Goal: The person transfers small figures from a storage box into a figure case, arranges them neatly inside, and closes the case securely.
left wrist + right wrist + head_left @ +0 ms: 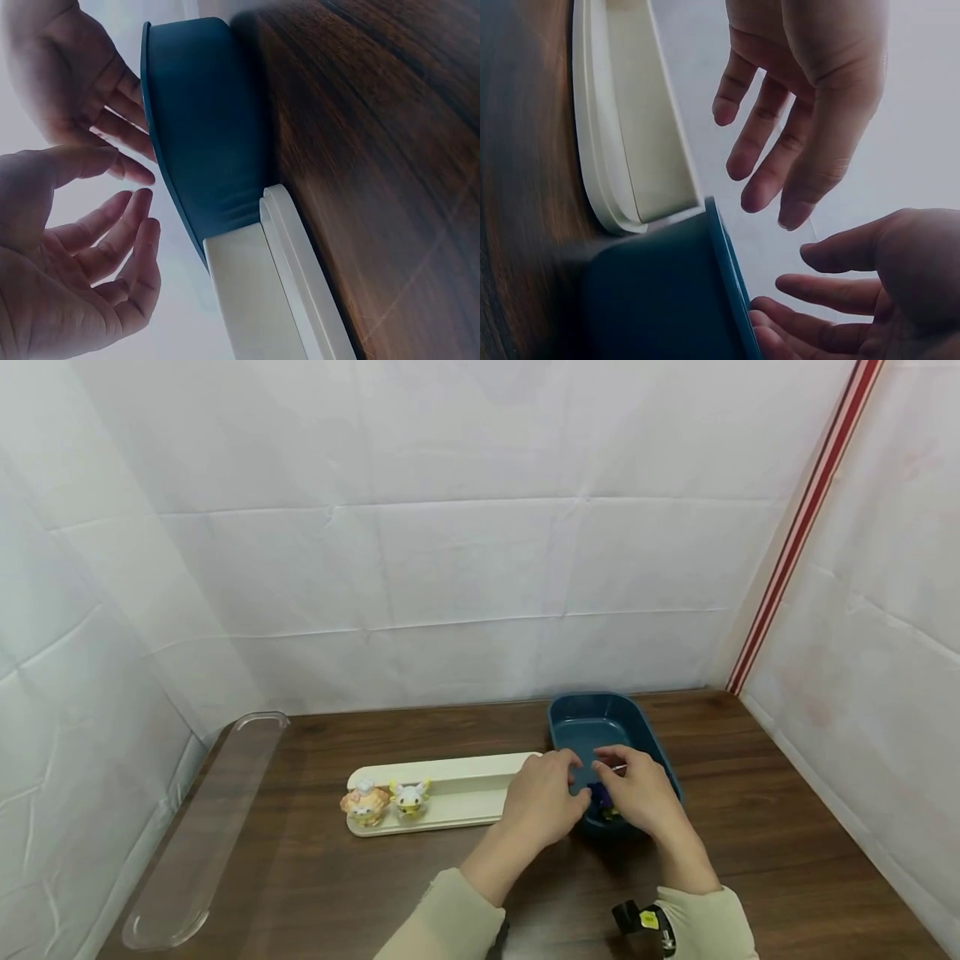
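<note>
Over the near part of a deep blue tray (592,706), my left hand (543,797) and right hand (637,787) face each other with a gap between them. The left hand (90,262) has loosely bent fingers and holds nothing in the left wrist view. Nothing shows in the grasp of the right hand (855,300) either, its fingers spread by the tray's rim. Below the hands, a small dark purple-blue figure (602,797) with yellow parts lies in the tray, partly hidden by the right hand.
A long cream box (450,770) meets the blue tray's left side. At its left end are an orange-and-white figurine (366,803) and a white-and-yellow figurine (410,798). A long clear lid (206,835) lies on the wooden table (315,893) at far left. White sheets (465,568) enclose the table.
</note>
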`<state>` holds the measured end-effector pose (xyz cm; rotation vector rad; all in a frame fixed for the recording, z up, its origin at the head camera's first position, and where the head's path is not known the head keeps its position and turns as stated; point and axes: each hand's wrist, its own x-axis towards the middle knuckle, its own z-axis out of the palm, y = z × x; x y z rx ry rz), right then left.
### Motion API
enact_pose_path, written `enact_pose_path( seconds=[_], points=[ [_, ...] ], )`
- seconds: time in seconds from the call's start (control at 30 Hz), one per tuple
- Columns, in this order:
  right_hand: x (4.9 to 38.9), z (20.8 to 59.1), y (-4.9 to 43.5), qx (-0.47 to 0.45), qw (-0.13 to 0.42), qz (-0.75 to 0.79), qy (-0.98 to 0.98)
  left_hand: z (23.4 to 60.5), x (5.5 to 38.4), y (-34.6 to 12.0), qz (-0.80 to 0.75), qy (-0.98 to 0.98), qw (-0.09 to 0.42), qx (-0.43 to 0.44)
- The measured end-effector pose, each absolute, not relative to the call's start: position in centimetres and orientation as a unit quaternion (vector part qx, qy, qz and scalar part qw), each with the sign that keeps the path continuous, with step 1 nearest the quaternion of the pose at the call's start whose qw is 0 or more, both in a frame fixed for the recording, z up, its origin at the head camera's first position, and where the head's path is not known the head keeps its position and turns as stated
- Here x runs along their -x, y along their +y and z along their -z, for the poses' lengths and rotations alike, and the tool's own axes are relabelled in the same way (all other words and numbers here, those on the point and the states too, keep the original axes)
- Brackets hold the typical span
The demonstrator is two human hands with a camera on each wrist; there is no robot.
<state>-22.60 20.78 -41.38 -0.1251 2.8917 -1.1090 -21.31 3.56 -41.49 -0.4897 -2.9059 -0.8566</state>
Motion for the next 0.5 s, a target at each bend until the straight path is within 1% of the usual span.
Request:
enact_pose_path(
  seconds=[0.2,0.5],
  points=[
    [22.7,41.3,21.5,0.039,0.022,0.347,0.937,41.4,21.5,4.7,0.223,-0.96,0.045,0.166],
    [22.8,41.7,22.0,0.027,0.038,0.33,0.943,41.8,21.9,6.0,0.166,-0.969,0.038,0.18]
  ],
)
